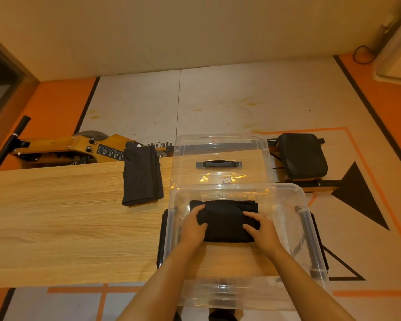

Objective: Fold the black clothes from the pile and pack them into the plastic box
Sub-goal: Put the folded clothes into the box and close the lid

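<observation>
My left hand point(193, 224) and right hand point(262, 228): both grip opposite ends of one folded black garment point(225, 220), lying inside the clear plastic storage box point(310, 228). Second black garment point(142, 174): on the light wooden tabletop point(67, 216), left of the transparent box lid point(220, 158).

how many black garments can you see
2: one folded garment in the box, held by the left hand and right hand; another garment on the table, left of the lid. More may be hidden.
</observation>
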A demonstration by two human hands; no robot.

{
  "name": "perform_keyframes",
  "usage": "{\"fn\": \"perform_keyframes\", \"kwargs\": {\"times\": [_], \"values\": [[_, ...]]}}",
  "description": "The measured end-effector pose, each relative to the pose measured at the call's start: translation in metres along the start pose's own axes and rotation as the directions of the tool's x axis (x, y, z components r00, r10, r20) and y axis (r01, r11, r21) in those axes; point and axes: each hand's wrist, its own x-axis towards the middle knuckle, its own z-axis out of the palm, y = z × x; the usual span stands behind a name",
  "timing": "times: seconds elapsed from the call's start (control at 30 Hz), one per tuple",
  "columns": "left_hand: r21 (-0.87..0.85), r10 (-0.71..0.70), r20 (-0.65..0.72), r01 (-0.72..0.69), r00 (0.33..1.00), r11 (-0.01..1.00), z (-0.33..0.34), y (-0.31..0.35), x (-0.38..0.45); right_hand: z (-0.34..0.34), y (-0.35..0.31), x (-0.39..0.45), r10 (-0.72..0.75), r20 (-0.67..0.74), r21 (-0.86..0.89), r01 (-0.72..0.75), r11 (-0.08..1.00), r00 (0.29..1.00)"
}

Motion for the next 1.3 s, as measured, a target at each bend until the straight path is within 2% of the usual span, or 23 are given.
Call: {"fn": "perform_keyframes", "kwargs": {"times": [0.27, 0.43, 0.53, 0.6, 0.7, 0.77, 0.83, 1.0, 1.3], "values": [[0.015, 0.047, -0.042, -0.046, 0.998, 0.999, 0.000, -0.003, -0.009, 0.001, -0.004, -0.004, -0.016, -0.029, 0.017, 0.016, 1.000, 0.999], [0.171, 0.174, -0.082, -0.159, 0.981, 0.972, -0.002, -0.004, -0.025, 0.005, -0.005, -0.015, -0.021, -0.134, -0.010, 0.019, 1.000, 0.991], [0.313, 0.265, -0.116, -0.218, 0.957, 0.924, 0.000, -0.004, -0.032, 0.005, -0.007, -0.018, -0.050, -0.260, -0.153, 0.010, 0.988, 0.964], [0.433, 0.326, -0.117, -0.248, 0.938, 0.867, 0.002, -0.004, -0.036, 0.004, -0.010, -0.020, -0.162, -0.323, -0.321, 0.054, 0.946, 0.932], [0.580, 0.380, -0.060, -0.278, 0.923, 0.766, 0.003, -0.002, -0.038, 0.008, -0.011, -0.020, -0.376, -0.234, -0.505, 0.218, 0.835, 0.897], [0.630, 0.365, -0.012, -0.276, 0.931, 0.726, 0.003, -0.002, -0.035, 0.014, -0.009, -0.020, -0.397, -0.140, -0.571, 0.254, 0.781, 0.907], [0.660, 0.316, 0.043, -0.264, 0.948, 0.703, 0.004, -0.002, -0.031, 0.019, -0.009, -0.020, -0.369, -0.068, -0.622, 0.249, 0.742, 0.927], [0.711, 0.240, 0.140, -0.266, 0.961, 0.651, 0.008, -0.004, -0.022, 0.019, -0.001, -0.018, -0.160, 0.038, -0.692, 0.142, 0.708, 0.986], [0.722, 0.170, 0.175, -0.244, 0.970, 0.647, 0.015, -0.007, -0.012, 0.021, 0.011, -0.012, -0.126, 0.069, -0.649, 0.141, 0.748, 0.990]]}}
